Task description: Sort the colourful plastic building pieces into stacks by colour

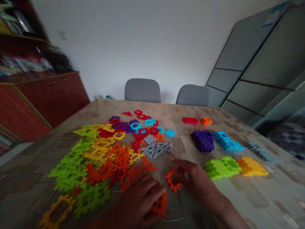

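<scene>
Right hand (194, 175) grasping an orange plastic toothed ring piece (168, 180) by its right edge, thumb and fingers on it; the piece is tipped up just in front of the near edge of the desk (259, 197), right of the left hand. Left hand (141, 195) curled over an orange-red stack of toothed plastic pieces (159, 205), gripping it low on the desk; exact finger contact partly hidden.

Left and centre of desk: big loose pile, overlapping. Lime-green toothed plastic pieces (69, 168) on the left, yellow toothed plastic pieces (100, 148) beside them, orange openwork plastic pieces (121, 159) nearer the left hand. Farther back: purple toothed plastic pieces (127, 127), red and light-blue ones mixed in, grey openwork plastic pieces (157, 150) at the pile's right side. Yellow ring-shaped plastic piece (65, 199) near bottom left.

Right side, sorted by colour, well apart from the pile: red row (190, 121), small orange stack (206, 121), purple stack (203, 141), light-blue stack (228, 141), grey row (260, 152), lime-green stack (222, 167) just beside yellow stack (253, 166). Two grey chairs (142, 90) behind desk, against a pale wall.
</scene>
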`<action>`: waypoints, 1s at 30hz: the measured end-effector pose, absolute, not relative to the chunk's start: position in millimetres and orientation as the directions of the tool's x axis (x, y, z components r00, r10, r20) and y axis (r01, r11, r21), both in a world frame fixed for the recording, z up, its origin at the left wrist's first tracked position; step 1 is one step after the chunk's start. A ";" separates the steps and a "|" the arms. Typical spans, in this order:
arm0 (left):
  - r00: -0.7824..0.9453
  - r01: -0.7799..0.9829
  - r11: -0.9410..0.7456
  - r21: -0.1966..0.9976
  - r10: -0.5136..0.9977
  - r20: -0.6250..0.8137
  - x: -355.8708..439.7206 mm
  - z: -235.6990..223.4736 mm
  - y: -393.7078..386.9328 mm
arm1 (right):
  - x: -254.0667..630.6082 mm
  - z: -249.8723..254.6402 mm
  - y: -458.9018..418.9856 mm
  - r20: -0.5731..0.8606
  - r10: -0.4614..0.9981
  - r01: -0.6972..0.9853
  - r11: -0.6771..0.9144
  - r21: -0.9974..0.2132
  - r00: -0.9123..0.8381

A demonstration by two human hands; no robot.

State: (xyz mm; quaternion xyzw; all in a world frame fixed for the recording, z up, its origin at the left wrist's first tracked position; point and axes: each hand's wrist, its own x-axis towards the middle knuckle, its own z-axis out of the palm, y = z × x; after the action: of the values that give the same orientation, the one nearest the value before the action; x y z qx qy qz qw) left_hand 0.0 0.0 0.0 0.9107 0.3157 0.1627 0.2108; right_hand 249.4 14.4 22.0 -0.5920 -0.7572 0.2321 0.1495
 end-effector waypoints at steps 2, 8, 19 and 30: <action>0.727 0.529 -0.730 0.433 0.653 0.213 0.5 -7.3 -5.4 | 249.2 22.0 17.3 -0.048 0.966 0.835 0.193 -0.516 -0.253; 0.708 0.580 -0.760 0.294 0.649 0.280 -2.5 -16.4 -9.6 | 253.0 17.6 20.1 -0.013 0.969 0.844 0.209 -0.494 -0.248; 0.569 0.697 -0.635 0.333 0.773 0.282 -59.2 20.6 7.9 | 258.1 9.3 22.5 0.012 0.961 0.826 0.244 -0.508 -0.277; 0.356 0.830 -0.416 0.371 0.908 0.221 -129.0 5.2 74.0 | 253.7 7.7 22.7 0.074 0.950 0.812 0.298 -0.501 -0.303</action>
State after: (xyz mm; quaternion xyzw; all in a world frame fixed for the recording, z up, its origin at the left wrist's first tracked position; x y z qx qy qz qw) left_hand -129.0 74.0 5.2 0.8176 0.5315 0.1987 0.0978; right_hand 253.7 22.7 7.7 -0.5615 -0.7847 0.1887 0.1824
